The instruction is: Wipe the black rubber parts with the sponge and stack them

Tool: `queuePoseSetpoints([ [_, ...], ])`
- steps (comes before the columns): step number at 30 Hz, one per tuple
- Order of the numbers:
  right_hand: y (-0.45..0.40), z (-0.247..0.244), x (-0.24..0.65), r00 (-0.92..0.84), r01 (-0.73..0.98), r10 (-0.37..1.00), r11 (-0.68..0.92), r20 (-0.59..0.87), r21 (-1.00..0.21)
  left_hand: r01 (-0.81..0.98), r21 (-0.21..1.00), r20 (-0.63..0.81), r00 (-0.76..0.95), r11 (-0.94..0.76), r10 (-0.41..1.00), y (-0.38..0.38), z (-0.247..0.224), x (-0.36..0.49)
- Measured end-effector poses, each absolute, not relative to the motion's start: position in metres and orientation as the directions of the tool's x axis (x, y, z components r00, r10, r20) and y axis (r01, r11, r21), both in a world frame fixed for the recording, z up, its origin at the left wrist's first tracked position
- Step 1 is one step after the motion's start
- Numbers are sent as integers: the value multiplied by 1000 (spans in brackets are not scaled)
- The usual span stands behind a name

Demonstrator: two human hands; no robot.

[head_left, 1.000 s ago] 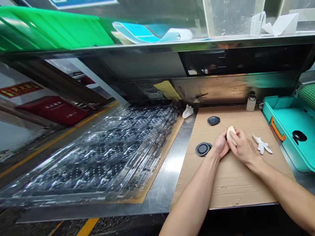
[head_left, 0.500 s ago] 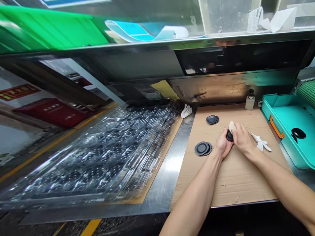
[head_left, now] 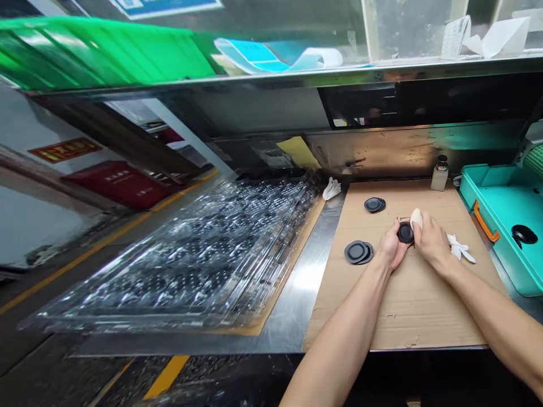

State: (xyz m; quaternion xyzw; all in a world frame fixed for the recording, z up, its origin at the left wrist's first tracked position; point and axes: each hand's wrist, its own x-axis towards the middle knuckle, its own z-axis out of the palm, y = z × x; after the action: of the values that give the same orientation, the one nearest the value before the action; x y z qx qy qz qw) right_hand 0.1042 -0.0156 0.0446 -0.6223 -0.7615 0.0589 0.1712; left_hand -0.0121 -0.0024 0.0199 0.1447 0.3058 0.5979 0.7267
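Over the cardboard sheet (head_left: 407,305), my left hand (head_left: 392,247) holds a round black part (head_left: 406,232) with its face up. My right hand (head_left: 429,237) grips a pale cloth (head_left: 416,217) at the part's right edge. Left of my hands lie two small groups of dark round parts, one farther back (head_left: 374,204) and one nearer (head_left: 357,252). A crumpled white cloth (head_left: 460,247) rests on the cardboard just beyond my right wrist.
Clear plastic trays (head_left: 178,254) are stacked at the left. A small bottle (head_left: 440,174) stands at the cardboard's back right. A teal bin (head_left: 504,226) with black parts is at the right. Another white cloth (head_left: 331,188) lies behind the metal strip. A shelf edge (head_left: 297,77) crosses above.
The cloth in my right hand has moved off the black part's face to its right edge, so more of the part shows. The whole view has shifted slightly.
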Motion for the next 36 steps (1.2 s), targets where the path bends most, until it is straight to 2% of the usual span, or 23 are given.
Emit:
queuePoseSetpoints([
  [3, -18, 49, 101, -206, 928, 966, 243, 155, -281, -788, 573, -266, 81, 225, 960, 0, 19, -13],
  [7, -20, 53, 100, -124, 949, 985, 154, 124, -274, -790, 565, -286, 85, 240, 954, 1, 20, -14],
  [11, -16, 52, 103, -202, 932, 971, 231, 130, -280, -799, 538, -259, 146, 268, 955, -1, 25, -15],
  [14, -11, 52, 108, -100, 946, 987, 134, 130, -295, -796, 529, -245, 189, 294, 951, -3, 28, -16],
  [16, -11, 51, 110, -118, 937, 984, 155, 135, -313, -796, 534, -252, 171, 284, 953, -4, 29, -16],
  [19, -16, 49, 109, -236, 905, 961, 271, 142, -328, -802, 546, -239, 130, 244, 962, -3, 29, -14],
  [23, -17, 45, 110, -199, 908, 967, 244, 161, -340, -772, 620, -189, 28, 142, 981, -2, 24, -9],
  [26, -15, 45, 112, -231, 859, 946, 308, 228, -409, -731, 675, -171, -25, 99, 985, -3, 21, -6],
  [28, -13, 47, 113, -196, 853, 949, 290, 248, -434, -715, 687, -178, 7, 130, 984, -4, 21, -4],
  [31, -14, 50, 110, -86, 883, 974, 172, 210, -436, -701, 687, -194, 72, 189, 978, -6, 23, -3],
  [36, -17, 53, 104, -190, 898, 973, 225, 129, -379, -756, 613, -245, 97, 232, 965, -3, 23, -5],
])
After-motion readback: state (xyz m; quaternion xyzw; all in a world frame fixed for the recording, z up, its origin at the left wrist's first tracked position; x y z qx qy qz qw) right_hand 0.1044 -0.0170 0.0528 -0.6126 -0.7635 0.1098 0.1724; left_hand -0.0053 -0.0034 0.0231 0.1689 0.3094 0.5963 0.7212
